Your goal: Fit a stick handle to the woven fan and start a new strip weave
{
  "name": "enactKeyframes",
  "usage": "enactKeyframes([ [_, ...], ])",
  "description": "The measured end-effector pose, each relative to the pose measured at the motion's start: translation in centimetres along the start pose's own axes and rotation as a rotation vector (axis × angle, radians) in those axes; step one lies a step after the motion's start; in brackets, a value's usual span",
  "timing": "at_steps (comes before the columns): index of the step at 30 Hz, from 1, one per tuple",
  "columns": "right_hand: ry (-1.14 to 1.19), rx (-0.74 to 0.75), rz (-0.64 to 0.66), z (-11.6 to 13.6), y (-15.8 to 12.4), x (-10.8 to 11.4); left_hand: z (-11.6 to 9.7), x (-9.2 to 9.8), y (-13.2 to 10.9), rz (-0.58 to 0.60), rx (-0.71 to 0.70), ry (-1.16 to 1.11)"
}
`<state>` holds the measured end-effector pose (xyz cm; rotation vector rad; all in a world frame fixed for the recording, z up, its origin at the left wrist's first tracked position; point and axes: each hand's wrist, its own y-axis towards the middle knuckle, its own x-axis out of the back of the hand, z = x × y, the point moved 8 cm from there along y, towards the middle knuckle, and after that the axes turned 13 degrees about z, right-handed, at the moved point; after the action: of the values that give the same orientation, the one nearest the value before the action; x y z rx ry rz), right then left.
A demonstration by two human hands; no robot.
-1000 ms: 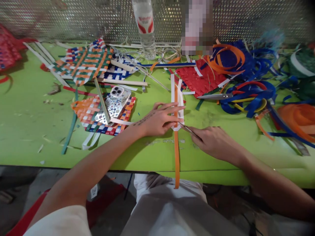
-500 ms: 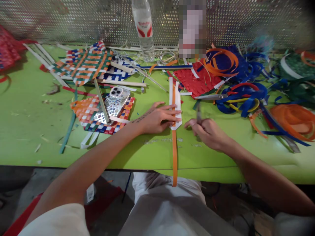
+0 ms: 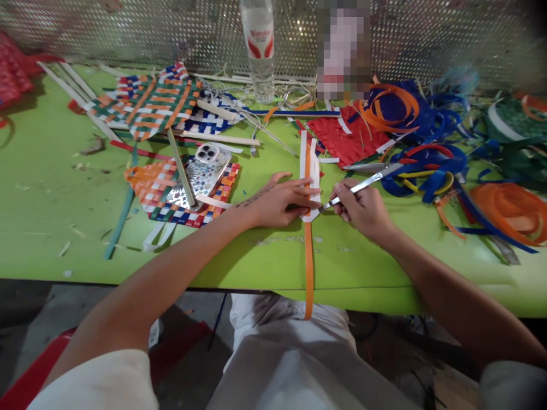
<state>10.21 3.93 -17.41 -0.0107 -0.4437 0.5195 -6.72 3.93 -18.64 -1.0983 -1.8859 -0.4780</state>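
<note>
My left hand (image 3: 280, 202) lies with its fingers stretched across a folded white strip (image 3: 316, 165) and an orange strip (image 3: 308, 256), pressing them on the table. The orange strip runs between the white lengths and hangs over the front edge toward my lap. In my right hand (image 3: 363, 210) is a slim silver tool (image 3: 363, 185), held like a pen. Its narrow dark tip meets the lower right corner of the white fold, beside my left fingertips. I cannot make out the tool's exact kind. Scissors (image 3: 410, 166) with red and yellow handles lie just beyond my right hand.
Woven pieces and a patterned phone (image 3: 209, 171) lie left on the green table (image 3: 239, 262). A water bottle (image 3: 260, 51) stands against the perforated panel (image 3: 171, 34). A red woven piece (image 3: 350, 136) and coiled orange strips (image 3: 508, 210) are to the right.
My right hand has turned the silver tool from upright to slanting and brought its tip left onto the white fold. My left hand keeps its place on the strips. The view has shifted slightly.
</note>
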Motion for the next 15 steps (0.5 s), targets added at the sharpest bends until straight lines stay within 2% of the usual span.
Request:
enactKeyframes([
  [6, -0.083, -0.059, 0.123, -0.3, 1.5, -0.4, -0.1, 0.0, 0.0, 0.016, 0.008, 0.002],
  [11, 0.058, -0.104, 0.180, -1.4, 1.4, -0.3, -0.2, 0.0, -0.1, 0.014, 0.000, 0.010],
  [15, 0.103, -0.086, 0.186, -1.6, 1.2, -0.3, -0.2, 0.0, -0.1, 0.008, -0.009, 0.000],
])
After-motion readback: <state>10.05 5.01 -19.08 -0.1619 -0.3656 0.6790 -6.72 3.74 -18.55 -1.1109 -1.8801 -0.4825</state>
